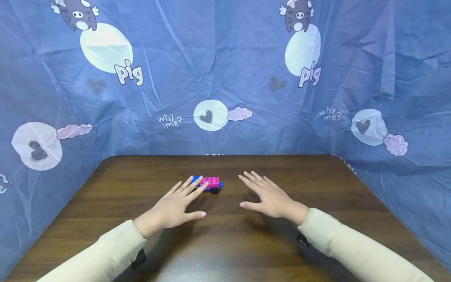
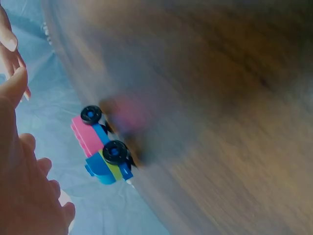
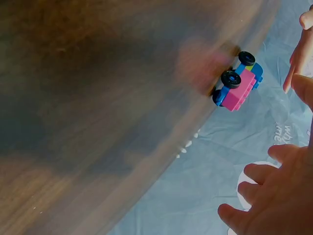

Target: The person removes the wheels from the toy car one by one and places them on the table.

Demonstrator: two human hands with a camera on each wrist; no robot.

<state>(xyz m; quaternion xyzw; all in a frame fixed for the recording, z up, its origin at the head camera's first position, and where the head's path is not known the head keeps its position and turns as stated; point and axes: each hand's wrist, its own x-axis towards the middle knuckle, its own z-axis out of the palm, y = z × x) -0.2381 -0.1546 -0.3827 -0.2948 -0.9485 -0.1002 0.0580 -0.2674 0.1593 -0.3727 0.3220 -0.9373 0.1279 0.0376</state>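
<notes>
A small toy car point(image 1: 213, 181) built of pink, blue and yellow-green blocks stands on its black wheels on the table. In the head view my left hand point(image 1: 174, 207) has its fingers spread and overlaps the car's blue front end. My right hand point(image 1: 273, 199) is held to the right of the car, palm down, fingers straight, holding nothing. The left wrist view shows the car point(image 2: 100, 147) beyond my left hand point(image 2: 29, 181), apart from the fingers. From the right wrist, the car point(image 3: 238, 83) appears past my right hand point(image 3: 274, 196), with a gap between them.
The brown wooden table point(image 1: 225, 250) has rounded far corners. Behind it and along both sides hangs a blue cloth point(image 1: 225, 78) printed with pigs, hearts and clouds. Pale sleeves point(image 1: 105, 250) cover both forearms, with a dark band point(image 1: 138, 258) under the left cuff.
</notes>
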